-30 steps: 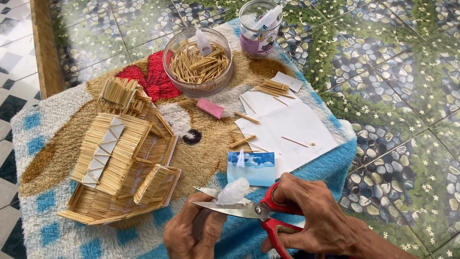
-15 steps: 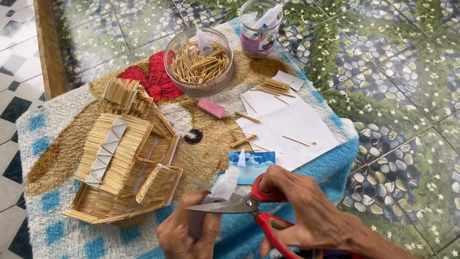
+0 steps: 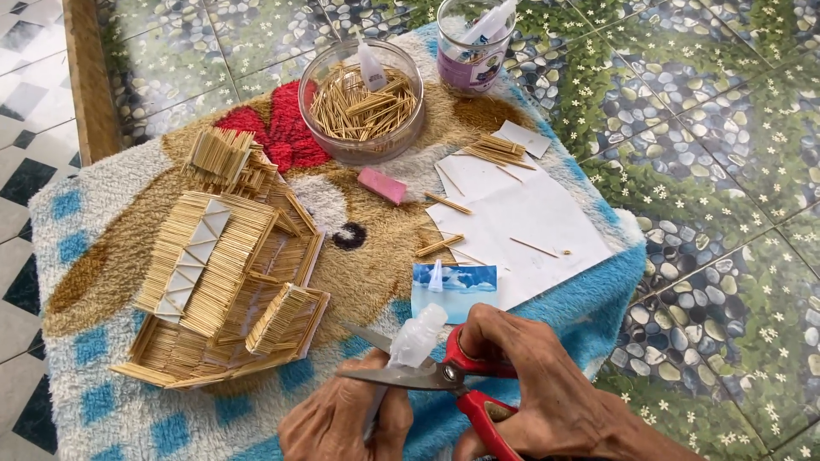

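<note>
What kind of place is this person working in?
Probably a home craft corner on a tiled floor: a fluffy blanket serves as the work surface, bearing a toothpick model house and a bowl of toothpicks.

Bare rug (image 3: 376, 265) runs open up the middle; stick house (image 3: 226, 273) blocks the left; paper (image 3: 521, 222) with loose sticks lies right; bowl (image 3: 366, 102) and jar (image 3: 472, 47) close the far end.

Pebble-and-flower patterned floor tiles (image 3: 726, 171), checkered tiles (image 3: 26, 102) at left (daylight), wooden strip (image 3: 85, 77) between
</note>
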